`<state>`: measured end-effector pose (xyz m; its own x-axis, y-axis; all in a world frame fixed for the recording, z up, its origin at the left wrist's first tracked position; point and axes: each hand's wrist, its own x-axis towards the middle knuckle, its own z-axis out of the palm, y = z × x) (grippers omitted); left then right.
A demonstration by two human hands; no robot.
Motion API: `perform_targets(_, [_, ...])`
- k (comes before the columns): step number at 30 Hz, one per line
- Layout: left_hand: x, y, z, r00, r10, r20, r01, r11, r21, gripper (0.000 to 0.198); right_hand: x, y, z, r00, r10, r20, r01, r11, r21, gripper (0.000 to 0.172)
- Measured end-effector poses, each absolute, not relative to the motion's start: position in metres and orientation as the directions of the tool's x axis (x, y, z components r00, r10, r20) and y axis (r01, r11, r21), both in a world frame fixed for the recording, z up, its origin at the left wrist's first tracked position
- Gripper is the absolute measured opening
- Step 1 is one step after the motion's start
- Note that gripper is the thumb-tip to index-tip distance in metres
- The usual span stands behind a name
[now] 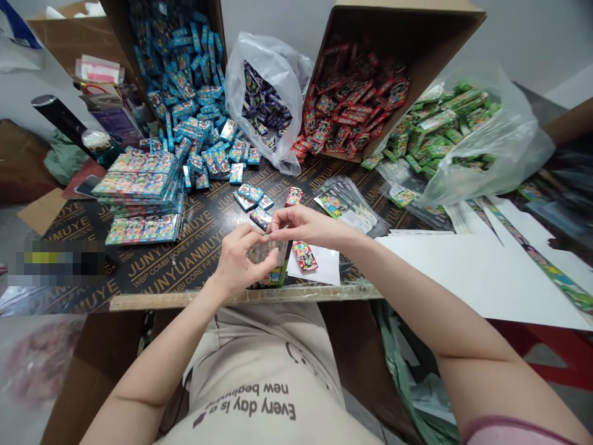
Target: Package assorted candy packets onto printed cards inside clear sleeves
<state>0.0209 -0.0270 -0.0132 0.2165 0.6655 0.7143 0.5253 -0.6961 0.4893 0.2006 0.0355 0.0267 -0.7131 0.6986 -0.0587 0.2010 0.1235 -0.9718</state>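
A small clear plastic bag with a colourful printed card (270, 278) stands upright at the table's front edge. My left hand (238, 256) is closed on the bag's left side and top, its thumb in front of the clear plastic. The fingertips of my right hand (303, 224) pinch together at the bag's top edge, meeting the left fingertips. A red small box (304, 256) lies on white paper just right of the bag. Beyond my fingers are another red box (293, 196) and several small blue boxes (250, 194). What is inside the bag is hard to make out.
Blue boxes (199, 136) spill from a carton at back left. Purple packs fill a plastic bag (296, 117); red boxes fill a carton (417, 12); green packs sit in another bag (514, 142). Stacked packs (143, 228) stand left; flat printed bags (347, 204) and white sheets (440, 266) lie right.
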Motion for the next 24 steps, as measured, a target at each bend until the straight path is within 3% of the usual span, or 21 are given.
perform_targets(6, [0.026, -0.026, -0.027, 0.131, 0.677, 0.724, 0.61, -0.631, 0.48, 0.015, 0.195, 0.036, 0.017, -0.665, 0.745, -0.062, 0.229, 0.124, -0.966, 0.028])
perform_targets(9, [0.027, -0.028, -0.027, 0.183, 0.673, 0.716, 0.616, -0.646, 0.451, 0.004, 0.193, 0.034, 0.011, -0.621, 0.783, -0.027, 0.154, 0.089, -0.984, 0.031])
perform_targets(12, [0.022, -0.028, -0.029, 0.26, 0.669, 0.696, 0.655, -0.652, 0.382, 0.02, 0.203, 0.036, -0.001, -0.503, 0.863, 0.047, 0.149, 0.14, -0.979, 0.03])
perform_targets(14, [0.009, -0.026, -0.031, 0.236, 0.682, 0.692, 0.697, -0.615, 0.369, 0.023, 0.222, 0.042, -0.016, -0.36, 0.923, 0.136, 0.286, 0.248, -0.925, 0.023])
perform_targets(16, [-0.012, -0.024, -0.035, 0.146, 0.719, 0.68, 0.76, -0.522, 0.388, 0.022, 0.249, 0.049, -0.039, -0.22, 0.953, 0.209, 0.541, 0.297, -0.787, 0.015])
perform_targets(19, [-0.051, -0.022, -0.038, 0.026, 0.798, 0.602, 0.886, -0.298, 0.356, 0.027, 0.29, 0.051, -0.08, -0.13, 0.983, 0.132, 0.84, 0.18, -0.512, 0.01])
perform_targets(21, [-0.07, -0.023, -0.039, 0.054, 0.847, 0.529, 0.946, -0.213, 0.245, 0.034, 0.307, 0.046, -0.104, -0.111, 0.993, 0.04, 0.893, 0.117, -0.434, 0.006])
perform_targets(24, [-0.077, -0.022, -0.044, 0.23, 0.902, 0.366, 0.947, -0.294, 0.129, 0.054, 0.314, 0.036, -0.127, -0.087, 0.996, 0.009, 0.888, 0.082, -0.453, 0.008])
